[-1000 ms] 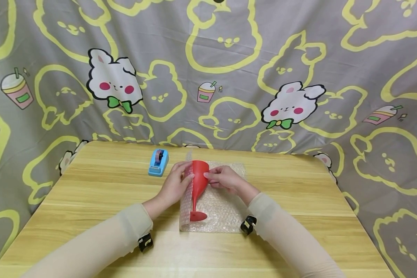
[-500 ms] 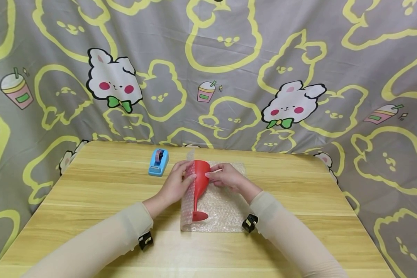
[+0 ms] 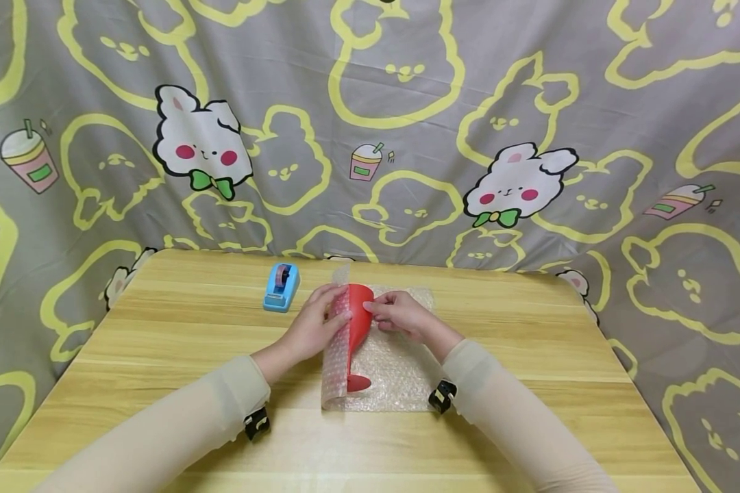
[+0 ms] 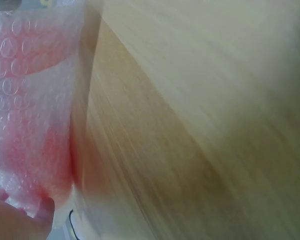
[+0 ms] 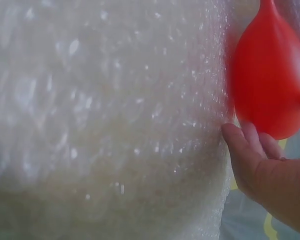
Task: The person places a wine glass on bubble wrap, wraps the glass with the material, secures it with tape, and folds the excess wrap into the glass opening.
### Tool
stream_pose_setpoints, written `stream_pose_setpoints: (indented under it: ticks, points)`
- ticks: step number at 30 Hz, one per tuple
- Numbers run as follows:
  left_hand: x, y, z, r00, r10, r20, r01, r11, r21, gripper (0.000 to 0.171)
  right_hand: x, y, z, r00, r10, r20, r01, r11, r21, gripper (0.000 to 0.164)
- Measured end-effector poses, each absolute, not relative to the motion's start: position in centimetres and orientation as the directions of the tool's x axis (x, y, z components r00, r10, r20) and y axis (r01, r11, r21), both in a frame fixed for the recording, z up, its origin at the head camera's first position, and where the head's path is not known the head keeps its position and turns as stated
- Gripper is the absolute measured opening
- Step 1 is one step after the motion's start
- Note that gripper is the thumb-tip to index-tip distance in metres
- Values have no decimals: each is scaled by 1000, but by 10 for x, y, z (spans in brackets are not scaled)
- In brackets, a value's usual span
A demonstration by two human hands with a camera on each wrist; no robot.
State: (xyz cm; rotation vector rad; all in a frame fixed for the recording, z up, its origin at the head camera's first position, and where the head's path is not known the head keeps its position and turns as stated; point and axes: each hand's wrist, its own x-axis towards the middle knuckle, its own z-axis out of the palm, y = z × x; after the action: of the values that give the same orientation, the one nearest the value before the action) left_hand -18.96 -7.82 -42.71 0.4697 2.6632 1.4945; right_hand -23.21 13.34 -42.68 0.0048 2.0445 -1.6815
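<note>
A red goblet (image 3: pixel 360 315) lies on its side on a sheet of clear bubble wrap (image 3: pixel 397 376), bowl away from me and foot nearer. The sheet's left part is folded up over the goblet's left side, covering part of the bowl, stem and foot. My left hand (image 3: pixel 311 325) grips this fold against the bowl, thumb on top; in the left wrist view red shows through the bubble wrap (image 4: pixel 32 95). From the right, my right hand (image 3: pixel 403 315) holds the goblet's bowl near the rim. The right wrist view shows its fingers (image 5: pixel 240 142) against the goblet (image 5: pixel 267 75).
A blue tape dispenser (image 3: pixel 281 287) with a roll of tape stands left of the wrap, near the table's back. The wooden table (image 3: pixel 518 383) meets a grey patterned curtain (image 3: pixel 407 164) at its back edge. Flat bubble wrap extends right of the goblet.
The goblet has shifted slightly to the right. The folded wrap has come further over it, hiding more of the stem and foot. My left hand has moved slightly right with the fold.
</note>
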Motion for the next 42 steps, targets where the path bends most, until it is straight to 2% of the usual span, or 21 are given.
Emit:
stream_pose_setpoints:
  ticks: [15, 32, 42]
  points:
    - [-189, -75, -424, -959, 277, 50, 193, 519, 832, 60, -233, 132, -426, -875, -273, -399, 359, 187, -914, 35]
    - [-189, -73, -420, -962, 269, 57, 200, 541, 817, 61, -231, 128, -425, -868, -312, -387, 332, 216, -918, 23]
    - [-189, -72, -420, -959, 279, 52, 203, 546, 813, 65, -231, 122, -422, -874, -263, -409, 345, 257, -903, 31]
